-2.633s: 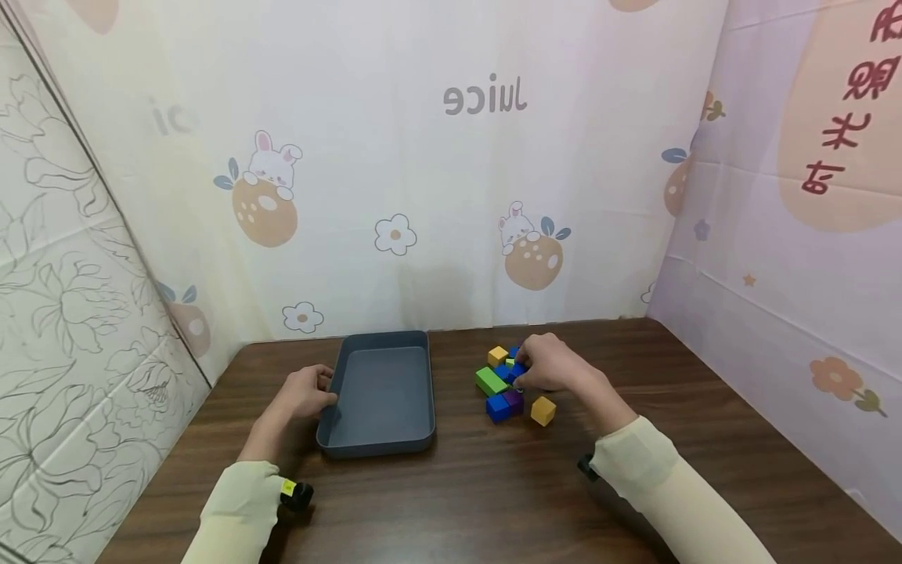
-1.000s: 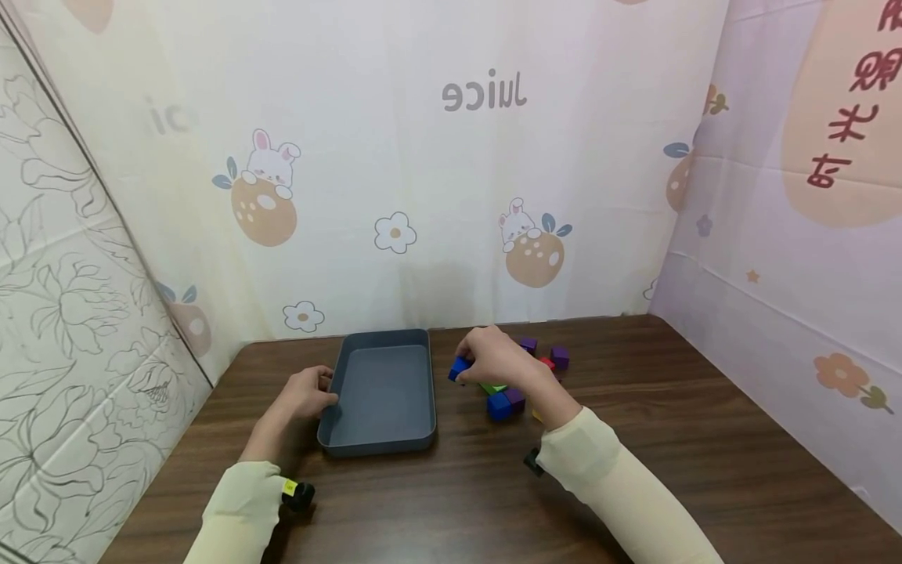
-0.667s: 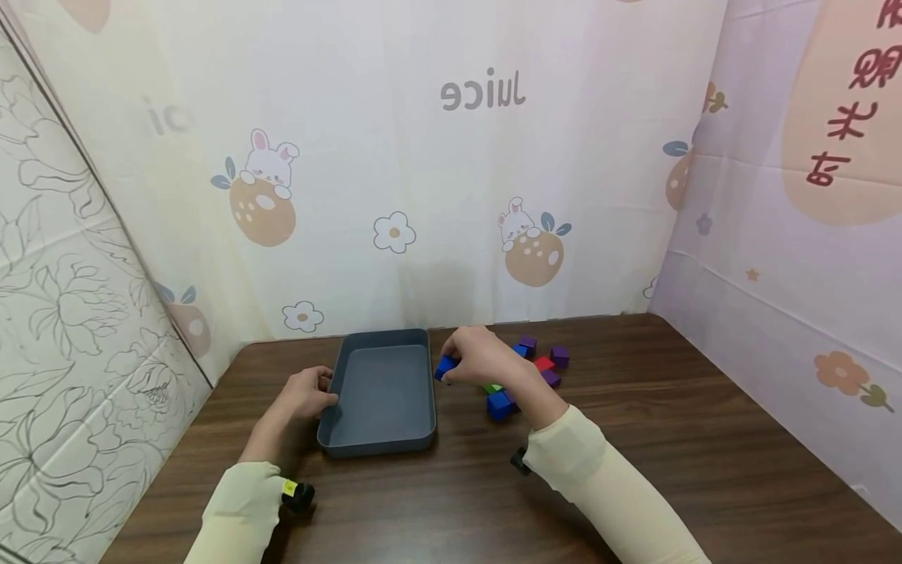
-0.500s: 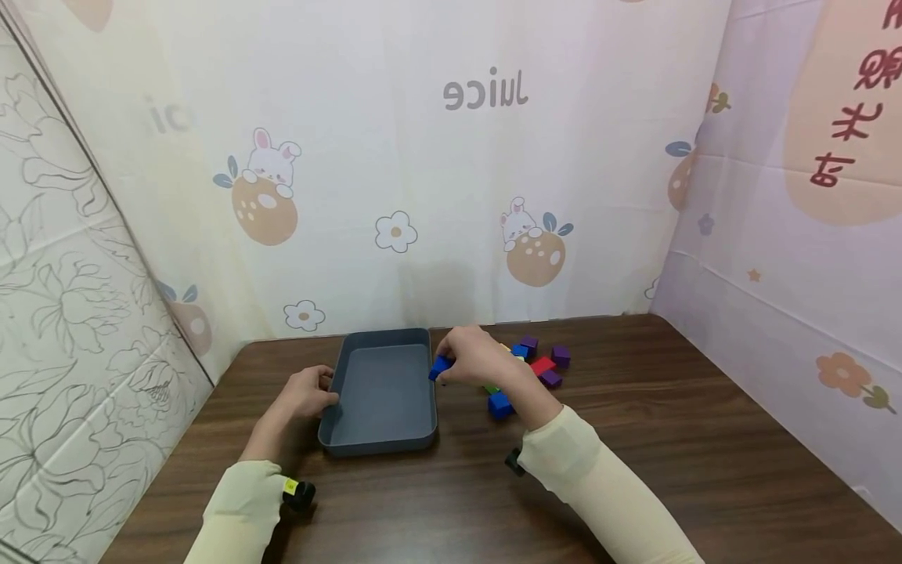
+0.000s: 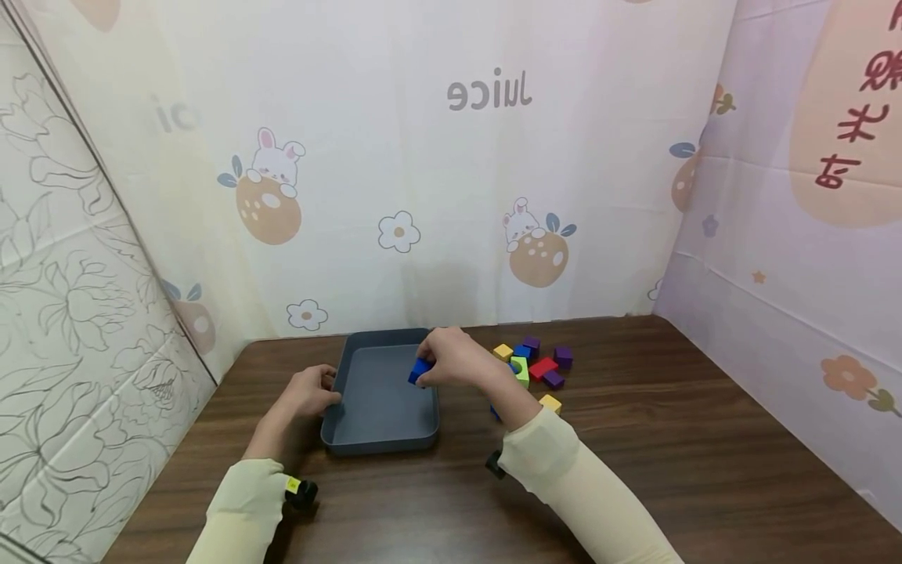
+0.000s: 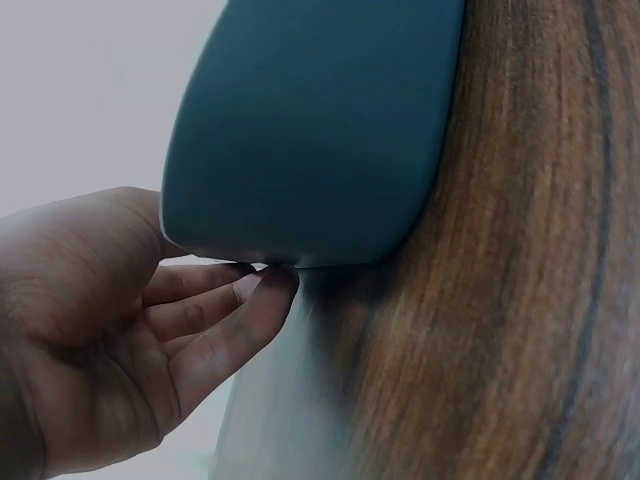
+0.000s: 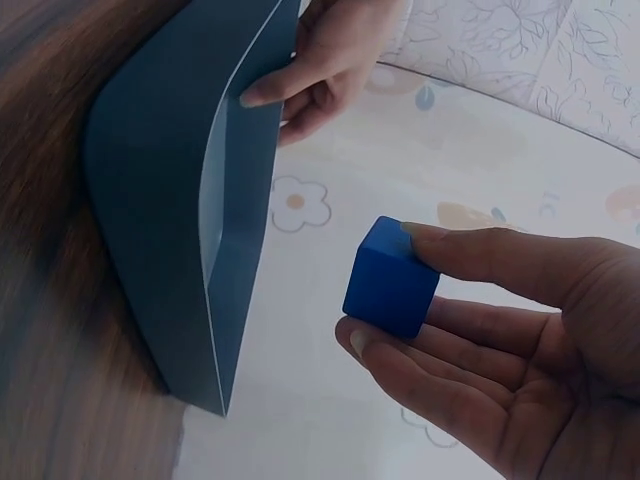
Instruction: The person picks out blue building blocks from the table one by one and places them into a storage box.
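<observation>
Between thumb and fingers, my right hand (image 5: 456, 359) pinches a blue cube block (image 5: 420, 370) over the right part of a grey-blue rectangular tray (image 5: 380, 448). The right wrist view gives the cube (image 7: 392, 280) in full, held off the tray wall (image 7: 150, 190). My left hand (image 5: 307, 393) grips the tray's left wall, its thumb over the rim on the inside and its fingers outside. From the left wrist, the same hand (image 6: 130, 330) touches the tray edge from below. No block shows on the visible tray floor.
Right of the tray lies a loose group of blocks: a yellow cube (image 5: 503, 352), a light green block (image 5: 521, 372), a red block (image 5: 543, 369), purple blocks (image 5: 563, 357) and blue ones. The right forearm partly covers them. Patterned cloth (image 5: 451, 164) hangs behind the brown table (image 5: 395, 509).
My right hand has picked the blue cube from the block group and carried it left, from beside the tray to over its right part. The left hand has stayed on the tray wall.
</observation>
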The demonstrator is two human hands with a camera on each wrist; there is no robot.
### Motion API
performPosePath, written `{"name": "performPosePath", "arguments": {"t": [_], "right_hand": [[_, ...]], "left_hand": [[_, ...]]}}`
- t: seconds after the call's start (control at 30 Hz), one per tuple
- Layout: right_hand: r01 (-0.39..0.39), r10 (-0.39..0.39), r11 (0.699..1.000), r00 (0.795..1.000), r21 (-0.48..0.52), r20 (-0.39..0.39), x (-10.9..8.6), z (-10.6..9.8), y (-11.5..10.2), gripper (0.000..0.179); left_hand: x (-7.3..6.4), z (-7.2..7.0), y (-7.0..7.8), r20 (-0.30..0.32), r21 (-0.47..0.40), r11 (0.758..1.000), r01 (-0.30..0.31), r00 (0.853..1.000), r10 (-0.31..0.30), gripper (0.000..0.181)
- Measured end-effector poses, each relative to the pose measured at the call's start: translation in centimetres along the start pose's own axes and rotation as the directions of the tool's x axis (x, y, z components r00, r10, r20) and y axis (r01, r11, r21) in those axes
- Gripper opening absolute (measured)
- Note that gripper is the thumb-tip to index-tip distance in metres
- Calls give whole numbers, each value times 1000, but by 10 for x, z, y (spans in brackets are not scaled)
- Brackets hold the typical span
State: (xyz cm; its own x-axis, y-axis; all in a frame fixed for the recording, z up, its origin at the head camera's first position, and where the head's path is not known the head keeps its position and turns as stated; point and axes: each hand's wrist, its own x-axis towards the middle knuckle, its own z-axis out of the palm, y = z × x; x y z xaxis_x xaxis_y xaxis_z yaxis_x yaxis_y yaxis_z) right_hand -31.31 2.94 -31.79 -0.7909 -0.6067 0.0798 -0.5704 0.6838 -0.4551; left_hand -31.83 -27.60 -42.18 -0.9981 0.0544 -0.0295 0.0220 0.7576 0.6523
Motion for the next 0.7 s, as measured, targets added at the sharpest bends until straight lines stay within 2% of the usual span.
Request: {"name": "performPosePath", "arguments": {"t": [0.33,0.7], "right_hand": [[21,-22,999,999,28,27,8,12,-18,29],[63,-62,998,997,-8,53,18,26,-33,26]], "left_hand": [[0,-1,-1,10,-15,1000,-15,1000,15,53],[0,-1,1,9,-22,1000,-6,1000,6,52]]}}
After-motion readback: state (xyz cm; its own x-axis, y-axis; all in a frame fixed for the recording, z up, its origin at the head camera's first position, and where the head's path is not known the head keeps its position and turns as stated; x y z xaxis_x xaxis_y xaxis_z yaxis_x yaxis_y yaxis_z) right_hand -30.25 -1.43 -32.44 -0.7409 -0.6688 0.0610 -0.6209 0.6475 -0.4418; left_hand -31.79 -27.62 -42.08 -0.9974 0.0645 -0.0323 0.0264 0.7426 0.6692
